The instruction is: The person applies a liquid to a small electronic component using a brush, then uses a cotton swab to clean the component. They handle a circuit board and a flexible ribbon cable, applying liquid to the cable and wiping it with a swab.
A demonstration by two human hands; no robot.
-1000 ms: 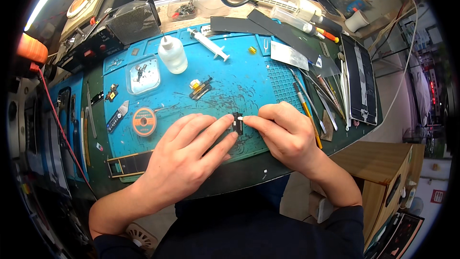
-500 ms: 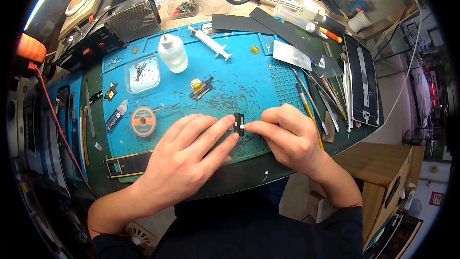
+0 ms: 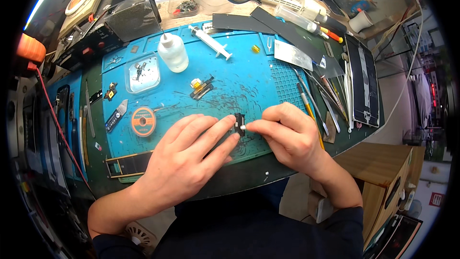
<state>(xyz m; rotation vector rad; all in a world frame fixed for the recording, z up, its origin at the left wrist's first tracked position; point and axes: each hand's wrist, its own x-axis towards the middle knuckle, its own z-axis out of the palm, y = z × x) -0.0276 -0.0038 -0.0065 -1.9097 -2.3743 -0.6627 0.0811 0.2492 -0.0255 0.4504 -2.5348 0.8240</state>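
My left hand [image 3: 184,158] reaches over the blue work mat [image 3: 239,86]. Its fingertips hold a small black electronic part [image 3: 240,121] at the near side of the mat. From the right, my right hand [image 3: 292,136] pinches a cotton swab, its white tip [image 3: 243,127] against the part's right side. Most of the swab is hidden by my closed fingers. Farther off on the mat lies another small module [image 3: 202,88] with a gold and white piece. An orange solder-wire spool [image 3: 143,121] lies left of my left hand.
Behind stand a clear liquid bottle [image 3: 173,53] and a shallow plastic dish [image 3: 143,74] of small parts. A white syringe [image 3: 210,41] lies beyond. Tweezers and thin tools [image 3: 330,93] crowd the right side, beside a phone-like frame [image 3: 362,81]. A blue-handled blade [image 3: 116,116] lies left.
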